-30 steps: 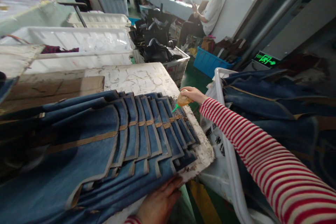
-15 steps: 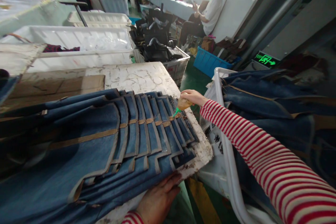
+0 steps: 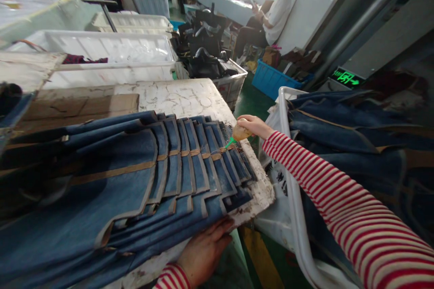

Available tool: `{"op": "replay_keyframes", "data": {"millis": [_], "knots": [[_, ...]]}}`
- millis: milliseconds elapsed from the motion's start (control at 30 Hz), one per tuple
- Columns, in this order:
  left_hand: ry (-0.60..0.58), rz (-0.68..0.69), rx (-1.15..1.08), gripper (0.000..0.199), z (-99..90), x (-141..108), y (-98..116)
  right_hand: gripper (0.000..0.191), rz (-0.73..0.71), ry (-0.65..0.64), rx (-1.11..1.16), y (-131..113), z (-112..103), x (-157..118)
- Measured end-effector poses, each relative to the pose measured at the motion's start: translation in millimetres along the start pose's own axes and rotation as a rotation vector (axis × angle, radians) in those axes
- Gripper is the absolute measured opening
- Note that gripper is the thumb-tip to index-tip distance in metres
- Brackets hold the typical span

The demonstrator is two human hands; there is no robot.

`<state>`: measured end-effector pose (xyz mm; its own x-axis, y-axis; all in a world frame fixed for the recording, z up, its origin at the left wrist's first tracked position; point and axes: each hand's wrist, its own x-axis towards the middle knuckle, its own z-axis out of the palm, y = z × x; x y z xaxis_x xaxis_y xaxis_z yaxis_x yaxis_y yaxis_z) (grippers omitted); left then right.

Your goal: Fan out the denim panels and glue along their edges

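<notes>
My right hand [image 3: 254,125] is closed around a small yellowish squeeze bottle [image 3: 241,132] with a green nozzle. The nozzle points down and left, its tip at the tan strip on one of the overlapped blue denim-like pieces [image 3: 176,171]. These pieces lie fanned out in a stepped row, with grey edges and a tan strip across each. At the near edge of the white worktable [image 3: 183,95], my left hand [image 3: 205,253] rests with fingers stretched out along the lowest fabric. Its fingertips are partly in shadow.
On the right stands a white-rimmed bin [image 3: 288,144] heaped with more blue pieces [image 3: 349,131]. Behind the table are a white tub [image 3: 118,70], a crate of black items [image 3: 233,86] and a blue crate [image 3: 271,80]. Cardboard [image 3: 84,106] lies on the table. A person [image 3: 278,13] sits farther back.
The whole view has shifted slightly, moving most things a little to the right. My right hand still holds the bottle with its nozzle at the tan strip; my left hand stays by the edge.
</notes>
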<state>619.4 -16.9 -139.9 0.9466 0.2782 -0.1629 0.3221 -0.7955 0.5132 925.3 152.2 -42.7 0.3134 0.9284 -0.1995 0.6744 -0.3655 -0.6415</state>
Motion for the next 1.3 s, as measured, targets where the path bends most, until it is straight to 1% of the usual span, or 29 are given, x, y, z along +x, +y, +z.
{"op": "replay_keyframes", "data": {"millis": [67, 100, 267, 300, 433, 467, 533, 600, 667, 733, 800, 867, 900, 967, 1033, 1100, 1200, 1233, 1300], "knots": [[-0.005, -0.003, -0.007, 0.052, -2.9, 0.6, 1.3, 0.042, -0.006, 0.027, 0.005, 2.3, 0.7, -1.9], [-0.006, -0.004, -0.011, 0.052, -3.8, 0.7, 1.7, 0.041, -0.008, 0.018, 0.000, 3.5, 1.0, -3.1], [0.007, 0.008, 0.002, 0.049, -2.5, -0.2, 0.7, 0.036, 0.007, -0.102, -0.056, 7.8, 1.3, -10.7], [0.012, 0.012, 0.012, 0.049, -1.6, -0.3, 0.2, 0.037, 0.003, -0.098, -0.051, 8.2, 1.3, -11.8], [0.028, 0.028, 0.036, 0.048, 0.6, -0.2, -0.7, 0.041, -0.016, -0.018, -0.010, 8.6, 1.3, -15.8], [0.028, 0.029, 0.034, 0.048, 0.6, -0.3, -0.5, 0.041, -0.008, -0.021, -0.016, 8.9, 1.1, -17.4], [0.025, 0.029, 0.028, 0.049, 0.0, -0.7, 0.2, 0.040, 0.022, -0.079, -0.048, 10.2, 0.5, -22.2], [0.030, 0.023, 0.019, 0.049, -1.1, -1.3, 0.8, 0.039, 0.043, -0.169, -0.075, 12.6, -0.1, -27.8], [0.043, 0.020, 0.007, 0.048, -2.2, -1.7, 1.1, 0.039, 0.032, -0.217, -0.081, 15.3, -0.3, -32.6], [0.053, 0.020, -0.003, 0.047, -2.5, -1.7, 0.9, 0.037, -0.005, -0.183, -0.068, 17.6, -0.1, -35.5], [0.054, 0.024, -0.006, 0.047, -1.9, -1.5, 0.5, 0.037, -0.030, -0.103, -0.052, 18.7, 0.4, -37.5], [0.057, 0.029, -0.002, 0.048, -0.7, -1.2, 0.0, 0.038, -0.017, -0.077, -0.051, 18.8, 0.8, -40.6], [0.057, 0.031, 0.002, 0.049, -0.2, -1.1, -0.1, 0.038, -0.001, -0.098, -0.060, 18.7, 1.0, -43.0], [0.052, 0.037, 0.015, 0.049, 0.0, -0.8, 0.1, 0.037, 0.018, -0.187, -0.087, 18.8, 1.2, -48.7], [0.045, 0.039, 0.027, 0.049, -0.7, -0.5, 0.7, 0.035, 0.009, -0.257, -0.095, 19.6, 1.2, -54.4], [0.047, 0.038, 0.039, 0.048, -1.5, -0.3, 1.3, 0.034, -0.011, -0.251, -0.075, 20.9, 1.0, -58.7], [0.047, 0.026, 0.057, 0.046, -0.6, -0.3, 1.1, 0.034, -0.018, -0.174, -0.042, 22.1, -0.1, -62.7], [0.047, 0.024, 0.061, 0.045, 0.2, -0.4, 0.8, 0.033, -0.017, -0.169, -0.041, 22.2, -0.7, -64.0], [0.050, 0.026, 0.063, 0.045, 2.1, -0.8, 0.0, 0.031, -0.014, -0.207, -0.050, 22.0, -1.9, -67.2]]}}
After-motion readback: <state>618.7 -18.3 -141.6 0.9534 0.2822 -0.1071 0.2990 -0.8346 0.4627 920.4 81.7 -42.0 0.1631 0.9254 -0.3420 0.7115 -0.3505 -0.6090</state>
